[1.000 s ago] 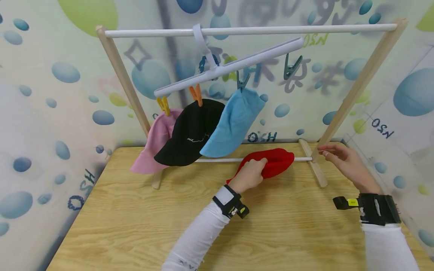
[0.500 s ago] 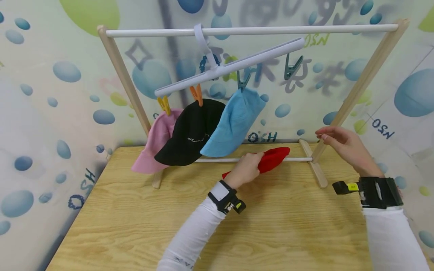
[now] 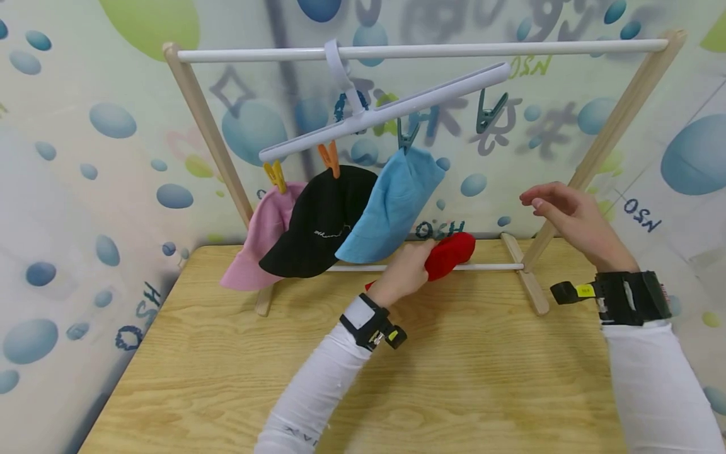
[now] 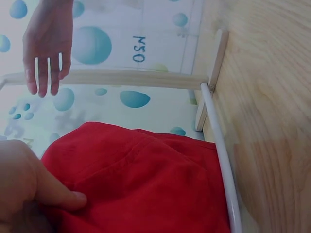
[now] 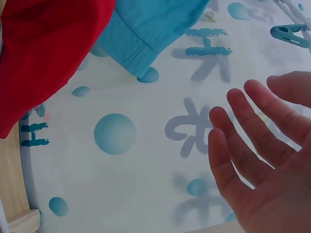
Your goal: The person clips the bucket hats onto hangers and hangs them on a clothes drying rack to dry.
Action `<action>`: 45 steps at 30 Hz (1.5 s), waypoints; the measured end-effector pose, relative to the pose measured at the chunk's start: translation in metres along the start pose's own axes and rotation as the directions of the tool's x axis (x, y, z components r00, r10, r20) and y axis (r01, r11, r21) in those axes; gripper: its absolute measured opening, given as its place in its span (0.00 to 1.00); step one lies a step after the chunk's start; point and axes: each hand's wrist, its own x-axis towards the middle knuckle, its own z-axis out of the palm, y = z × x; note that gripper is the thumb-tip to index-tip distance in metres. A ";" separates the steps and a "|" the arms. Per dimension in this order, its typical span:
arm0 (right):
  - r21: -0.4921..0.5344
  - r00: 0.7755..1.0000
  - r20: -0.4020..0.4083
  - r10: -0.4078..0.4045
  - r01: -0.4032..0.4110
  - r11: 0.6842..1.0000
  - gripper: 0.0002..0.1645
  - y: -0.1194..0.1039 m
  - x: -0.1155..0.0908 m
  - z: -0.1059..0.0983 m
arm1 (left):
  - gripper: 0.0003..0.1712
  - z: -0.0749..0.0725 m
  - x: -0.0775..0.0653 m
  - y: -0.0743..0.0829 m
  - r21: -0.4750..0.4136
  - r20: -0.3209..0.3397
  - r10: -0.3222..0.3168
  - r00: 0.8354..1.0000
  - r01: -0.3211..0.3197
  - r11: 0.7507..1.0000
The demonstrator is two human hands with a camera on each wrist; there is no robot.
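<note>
My left hand (image 3: 403, 272) grips a red bucket hat (image 3: 452, 255) just above the table, near the rack's lower bar. Seen from the left wrist, the thumb presses into the cloth of the red hat (image 4: 136, 179) and the other fingers are mostly hidden. My right hand (image 3: 580, 222) hovers by the rack's right post, fingers loosely bent and holding nothing. From the right wrist, that same hand (image 5: 267, 160) shows its fingers spread slightly apart. Above and left of it, a dark green clip (image 3: 489, 113) dangles bare from the white hanger (image 3: 431, 96).
On the hanger's lower side hang a pink hat (image 3: 263, 236) from a yellow clip, a black hat (image 3: 317, 221) from an orange one, and a light blue hat (image 3: 391, 208) from a green one. The wooden rack (image 3: 615, 120) stands on the table (image 3: 482, 378) before a patterned wall.
My left hand has lifted the red hat off the table and drawn it slightly left, turning it. My right hand has risen and shifted left, away from the post's foot.
</note>
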 end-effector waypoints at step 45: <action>-0.048 0.983 -0.103 -0.153 0.148 0.988 0.30 -0.085 0.085 0.001 | 0.19 -0.033 -0.008 -0.002 -0.181 -0.102 0.018 0.995 -0.037 0.983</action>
